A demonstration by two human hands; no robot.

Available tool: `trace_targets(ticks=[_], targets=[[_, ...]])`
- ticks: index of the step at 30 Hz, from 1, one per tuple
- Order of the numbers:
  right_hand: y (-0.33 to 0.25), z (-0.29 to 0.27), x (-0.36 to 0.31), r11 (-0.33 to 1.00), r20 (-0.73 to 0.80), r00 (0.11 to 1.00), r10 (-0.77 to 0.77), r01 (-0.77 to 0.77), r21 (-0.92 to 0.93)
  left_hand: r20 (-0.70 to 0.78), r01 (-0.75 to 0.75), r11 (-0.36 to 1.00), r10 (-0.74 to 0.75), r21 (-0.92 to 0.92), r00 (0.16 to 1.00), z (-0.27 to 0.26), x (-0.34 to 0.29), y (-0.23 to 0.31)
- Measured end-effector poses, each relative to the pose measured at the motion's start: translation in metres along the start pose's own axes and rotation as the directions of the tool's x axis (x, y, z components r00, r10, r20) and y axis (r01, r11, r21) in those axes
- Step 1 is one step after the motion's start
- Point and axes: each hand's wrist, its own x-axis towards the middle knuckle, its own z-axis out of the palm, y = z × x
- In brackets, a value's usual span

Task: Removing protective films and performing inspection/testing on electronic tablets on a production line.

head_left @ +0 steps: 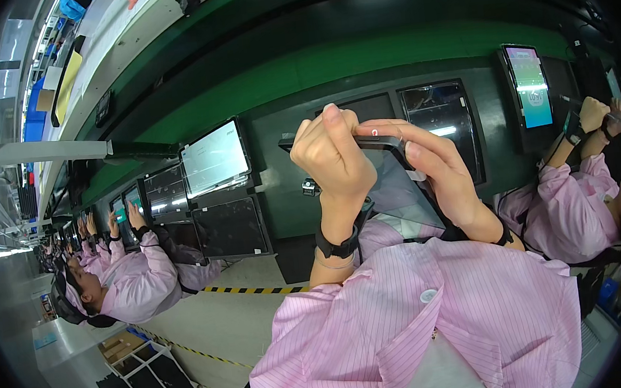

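A dark, glossy tablet (401, 190) is tilted up close in front of my chest. My right hand (445, 175) grips its right edge, the thumb on the near side and the other fingers reaching over the top. A small pale tab (416, 175) shows at that edge, beside the thumb. In front of the tablet's upper left part, my left hand (333, 151) is closed with its fingers curled and thumb raised. What its fingers hold, if anything, is hidden. Both wrists wear black bands.
Dark tablets in trays (437, 120) lie along the green-edged bench (358, 64). A lit tablet (215, 158) is at left, another lit tablet (528, 86) at right. Co-workers in pink sit on both sides. A grey metal arm (48, 151) juts in from the left.
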Motion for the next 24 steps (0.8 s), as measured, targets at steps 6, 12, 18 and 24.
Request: trace_targets(ticks=[6,12,18,24], targets=[[-0.001,0.001,0.003,1.000,0.009,1.000,-0.011,0.011,-0.018,0.030,-0.009,1.000,0.008,0.009,1.000,-0.001,0.001,-0.003],[0.007,0.007,0.006,0.991,-0.140,0.985,-0.097,0.082,-0.108,0.042,0.064,0.998,-0.064,0.006,0.997,0.004,0.000,-0.009],[0.057,-0.022,0.029,0.998,-0.301,0.953,0.026,-0.044,-0.053,0.191,0.312,0.916,-0.363,0.251,0.912,0.029,-0.011,-0.049],[0.163,-0.054,0.061,0.987,-0.449,0.883,0.138,-0.159,-0.010,0.232,0.420,0.839,-0.510,0.347,0.828,0.071,-0.056,-0.134]])
